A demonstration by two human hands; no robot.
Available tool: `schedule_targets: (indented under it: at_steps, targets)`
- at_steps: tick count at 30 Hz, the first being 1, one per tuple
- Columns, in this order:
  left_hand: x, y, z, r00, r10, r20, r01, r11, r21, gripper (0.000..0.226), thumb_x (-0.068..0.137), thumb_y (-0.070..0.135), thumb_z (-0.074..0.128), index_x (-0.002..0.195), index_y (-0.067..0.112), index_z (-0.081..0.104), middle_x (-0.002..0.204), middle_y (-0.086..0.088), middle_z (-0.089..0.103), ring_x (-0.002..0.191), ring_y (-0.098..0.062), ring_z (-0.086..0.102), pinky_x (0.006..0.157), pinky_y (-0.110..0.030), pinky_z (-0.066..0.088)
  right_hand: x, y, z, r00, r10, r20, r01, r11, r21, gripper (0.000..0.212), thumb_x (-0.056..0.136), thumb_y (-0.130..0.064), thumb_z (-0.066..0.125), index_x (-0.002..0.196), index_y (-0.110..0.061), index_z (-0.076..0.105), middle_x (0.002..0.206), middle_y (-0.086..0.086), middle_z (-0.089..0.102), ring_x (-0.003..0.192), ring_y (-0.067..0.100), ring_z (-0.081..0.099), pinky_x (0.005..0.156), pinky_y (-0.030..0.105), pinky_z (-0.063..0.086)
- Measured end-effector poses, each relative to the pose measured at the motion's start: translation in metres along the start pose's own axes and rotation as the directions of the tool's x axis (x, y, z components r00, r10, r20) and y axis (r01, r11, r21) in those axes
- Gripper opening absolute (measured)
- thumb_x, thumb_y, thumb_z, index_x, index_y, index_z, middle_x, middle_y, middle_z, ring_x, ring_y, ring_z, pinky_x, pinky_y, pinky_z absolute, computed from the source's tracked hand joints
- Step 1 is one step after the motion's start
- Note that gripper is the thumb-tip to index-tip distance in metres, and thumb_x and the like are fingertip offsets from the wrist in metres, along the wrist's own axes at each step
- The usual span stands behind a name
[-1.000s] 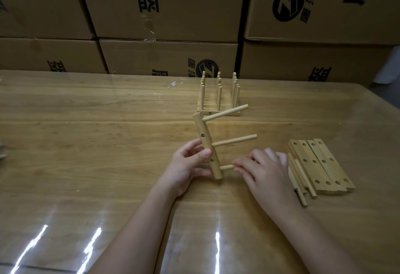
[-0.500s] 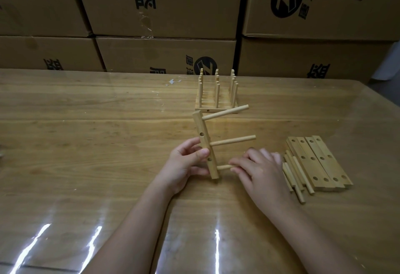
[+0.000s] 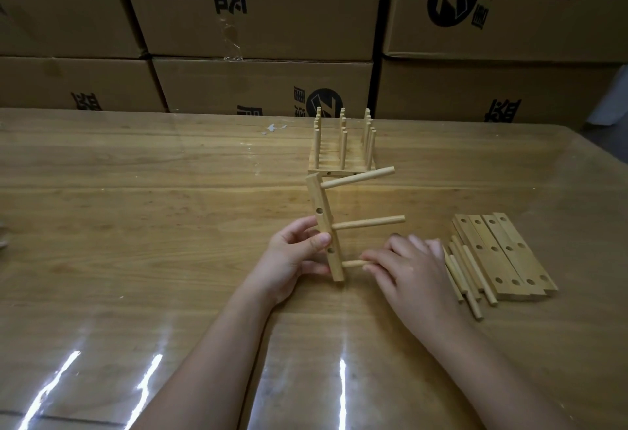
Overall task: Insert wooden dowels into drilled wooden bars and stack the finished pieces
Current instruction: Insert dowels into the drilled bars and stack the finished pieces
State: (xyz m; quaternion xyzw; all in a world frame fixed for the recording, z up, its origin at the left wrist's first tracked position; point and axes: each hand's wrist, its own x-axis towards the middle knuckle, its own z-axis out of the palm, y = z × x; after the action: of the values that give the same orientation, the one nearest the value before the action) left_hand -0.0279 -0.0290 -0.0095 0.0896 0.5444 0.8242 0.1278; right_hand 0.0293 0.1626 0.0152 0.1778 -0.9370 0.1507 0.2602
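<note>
Progress is being judged as roughly midway: a stack of finished pieces point(image 3: 341, 154) is sitting at the far middle of the bench point(image 3: 136, 225), dowels pointing up, while several drilled bars point(image 3: 506, 256) and loose dowels point(image 3: 465, 273) are lying untouched at the right. One bar point(image 3: 324, 229) is being held on end, slightly tilted, by the left hand point(image 3: 292, 259), its thumb and fingers gripping the lower half. An upper dowel point(image 3: 356, 180) and a middle dowel point(image 3: 368, 222) are already seated, sticking out rightward. A third dowel point(image 3: 353, 263) is being pinched by the right hand point(image 3: 411, 270) at the lowest hole; its depth cannot be told. Stacking of this piece is yet to be done.
</note>
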Motion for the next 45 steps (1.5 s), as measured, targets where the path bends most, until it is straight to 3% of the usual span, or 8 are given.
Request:
schedule_targets:
  at_steps: [6,10,14,19,25,30,35,45]
  targets:
    - [0.002,0.001,0.002,0.998,0.034,0.043,-0.031,0.997,-0.070,0.031,0.072,0.013,0.073,0.103,0.017,0.073,0.103,-0.011,0.071,0.088,-0.024,0.070,0.063,-0.035,0.059,0.000,0.005,0.005,0.997,0.045,-0.069,-0.046,0.999,-0.027,0.029,0.075,-0.017,0.075,0.103,-0.016,0.068,0.089,0.005,0.058,0.083,0.023,0.056,0.077,0.035,0.035]
    - [0.002,0.003,0.002,1.000,0.019,-0.011,-0.020,0.994,-0.107,0.033,0.069,0.021,0.077,0.100,0.014,0.069,0.100,-0.012,0.071,0.084,-0.025,0.070,0.063,-0.037,0.059,0.002,0.005,0.001,0.948,0.262,-0.180,-0.197,0.929,0.314,0.043,0.089,-0.028,0.058,0.129,-0.015,0.049,0.113,-0.002,0.041,0.101,0.014,0.047,0.086,0.027,0.037]
    - [0.001,0.004,0.002,0.999,-0.001,-0.040,-0.005,0.988,-0.152,0.044,0.065,0.021,0.080,0.101,0.012,0.057,0.092,-0.010,0.072,0.087,-0.025,0.071,0.067,-0.032,0.058,0.003,0.003,0.004,0.910,0.394,0.129,-0.394,0.726,0.564,0.059,0.081,-0.052,0.044,0.135,-0.031,0.034,0.106,-0.019,0.051,0.092,-0.007,0.052,0.070,0.012,0.043]
    - [0.000,0.004,0.006,0.999,-0.014,-0.037,0.009,0.993,-0.120,0.041,0.070,0.009,0.074,0.106,0.008,0.054,0.099,-0.013,0.072,0.094,-0.028,0.070,0.067,-0.029,0.057,0.003,0.000,0.017,0.896,0.342,0.284,-0.430,0.507,0.747,0.025,0.092,-0.024,0.051,0.116,-0.029,0.053,0.095,-0.007,0.066,0.076,0.002,0.065,0.064,0.014,0.049]
    - [0.003,0.005,0.005,0.987,0.041,-0.153,-0.063,0.988,-0.138,0.043,0.071,0.015,0.080,0.108,0.014,0.058,0.092,-0.009,0.072,0.087,-0.022,0.069,0.065,-0.030,0.056,0.003,0.009,0.013,0.894,0.377,0.242,-0.437,0.609,0.662,0.016,0.092,-0.022,0.053,0.102,-0.027,0.064,0.091,-0.016,0.068,0.085,-0.002,0.063,0.075,0.015,0.048]
    - [0.002,0.011,-0.006,0.913,0.197,-0.357,-0.155,0.977,0.144,0.032,0.075,0.029,0.070,0.104,0.015,0.064,0.083,-0.001,0.074,0.079,-0.011,0.067,0.071,-0.023,0.051,0.004,0.020,0.007,0.909,0.344,0.236,-0.411,0.836,0.363,0.027,0.092,-0.033,0.050,0.116,-0.025,0.061,0.099,-0.016,0.056,0.103,0.004,0.050,0.093,0.033,0.042]
    - [-0.001,0.011,0.004,0.870,0.348,-0.350,-0.239,0.917,0.318,0.014,0.096,0.019,0.052,0.101,0.016,0.064,0.071,0.005,0.070,0.066,-0.003,0.064,0.061,-0.011,0.047,0.002,0.017,0.009,0.955,0.174,0.239,-0.233,0.940,0.247,0.025,0.091,-0.035,0.053,0.112,-0.024,0.063,0.084,-0.035,0.033,0.079,-0.013,0.023,0.088,0.022,0.019]
    - [-0.003,0.014,0.008,0.895,0.311,-0.320,-0.196,0.918,0.344,0.039,0.087,0.052,0.039,0.059,0.031,0.058,0.052,0.012,0.044,0.048,-0.002,0.038,0.045,-0.013,0.033,0.000,0.015,0.013,0.977,0.104,0.187,-0.140,0.972,0.190,0.032,0.093,-0.036,0.046,0.119,-0.021,0.057,0.111,-0.014,0.056,0.112,0.007,0.046,0.099,0.025,0.023]
